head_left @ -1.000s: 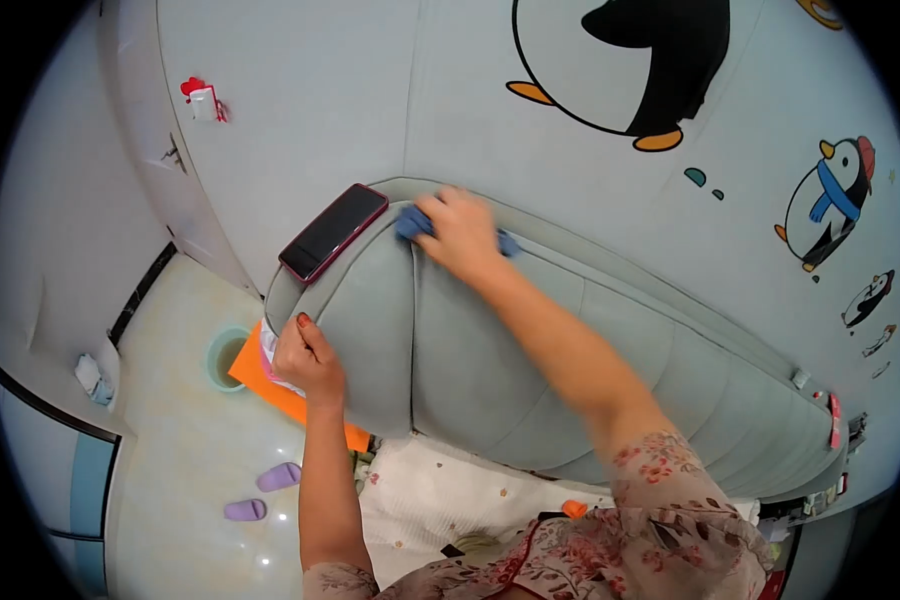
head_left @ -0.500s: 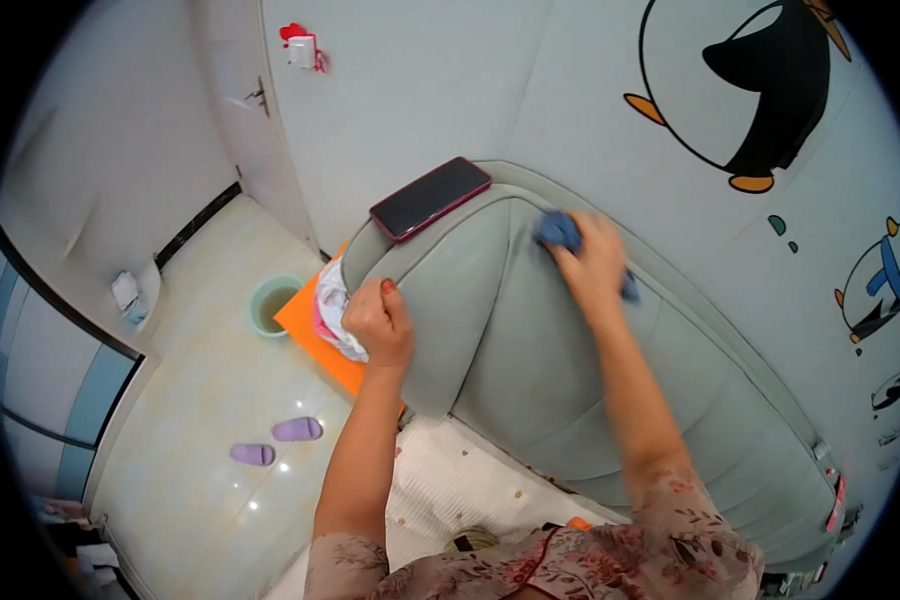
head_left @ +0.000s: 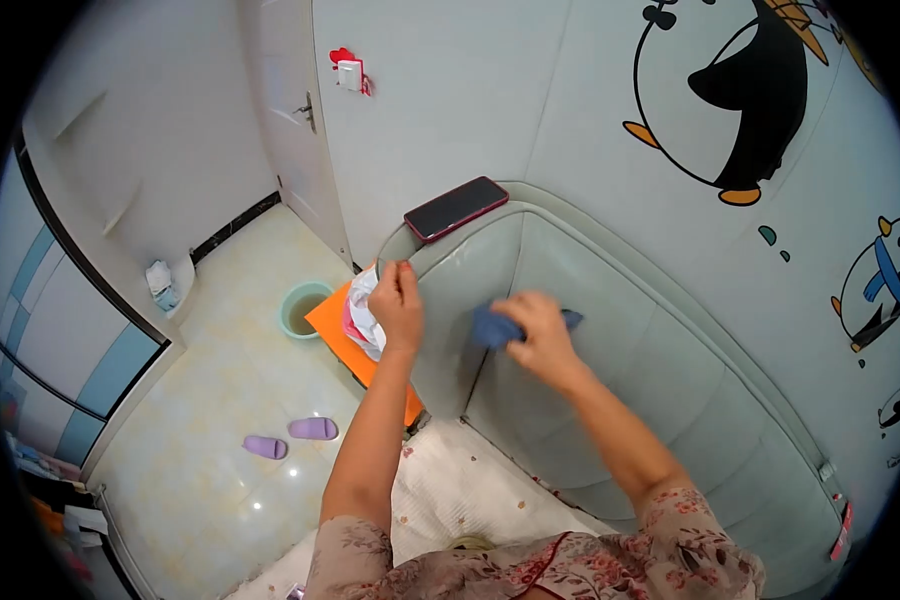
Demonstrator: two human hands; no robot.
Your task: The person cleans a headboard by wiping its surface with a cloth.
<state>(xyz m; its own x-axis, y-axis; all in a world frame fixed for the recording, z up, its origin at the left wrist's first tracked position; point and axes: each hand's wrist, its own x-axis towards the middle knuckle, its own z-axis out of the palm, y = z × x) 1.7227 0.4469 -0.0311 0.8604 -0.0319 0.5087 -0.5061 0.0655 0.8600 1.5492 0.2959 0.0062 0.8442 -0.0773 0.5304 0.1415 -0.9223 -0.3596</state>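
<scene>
My right hand (head_left: pixel 538 335) holds a crumpled blue cloth (head_left: pixel 495 327) against the front face of the grey padded headboard (head_left: pixel 610 360), near a vertical seam. Part of the cloth sticks out beyond the fingers on the far side. At the headboard's left end is my left hand (head_left: pixel 398 305), its fingers curled closed; whether it grips anything there is hidden. A dark phone in a red case (head_left: pixel 457 208) lies on the headboard's top edge, above and between both hands.
An orange surface (head_left: pixel 345 340) with white and pink fabric (head_left: pixel 363 315) adjoins the headboard. Beyond it, a green bucket (head_left: pixel 298 312) and purple slippers (head_left: pixel 312 429) are on the floor. A patterned cream sheet (head_left: pixel 470 480) covers the bed below; penguin pictures decorate the wall.
My right hand and the blue cloth have moved from the headboard's upper edge down onto its front face. My left hand stays by the left end. The camera view has shifted.
</scene>
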